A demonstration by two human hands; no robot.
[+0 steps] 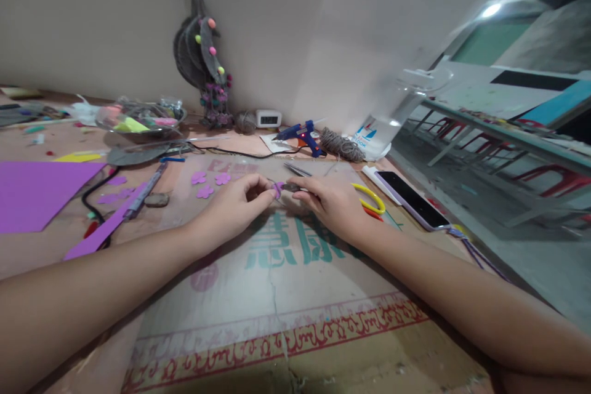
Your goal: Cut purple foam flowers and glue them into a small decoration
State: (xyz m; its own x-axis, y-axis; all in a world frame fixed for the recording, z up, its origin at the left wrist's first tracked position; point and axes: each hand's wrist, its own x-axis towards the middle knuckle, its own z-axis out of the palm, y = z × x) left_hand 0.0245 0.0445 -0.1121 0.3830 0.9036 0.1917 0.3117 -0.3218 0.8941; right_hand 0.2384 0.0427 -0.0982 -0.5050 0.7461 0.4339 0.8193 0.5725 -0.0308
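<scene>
My left hand (pixel 237 202) is closed in a pinch on a small purple flower cut-out (pixel 277 189), at the middle of the table. Close against it, my right hand (pixel 333 208) grips a small dark brown piece (pixel 290 187) between thumb and fingers; its exact kind is too small to tell. Both hands are just above a printed cardboard sheet (pixel 207 320). Several loose purple flower cut-outs (pixel 204 191) lie left of my left hand. Partly hidden behind my right hand are scissors with yellow handles (pixel 372 198); a pointed metal tip (pixel 298 169) shows beyond the fingers.
A blue glue gun (pixel 302 134), grey yarn (pixel 341 144) and a small white clock (pixel 268 118) stand at the back. To the right lies a phone (pixel 412 200). On the left are purple sheet (pixel 41 196), a marker (pixel 146 189), a stone-like lump (pixel 157 199) and a filled bowl (pixel 138 120).
</scene>
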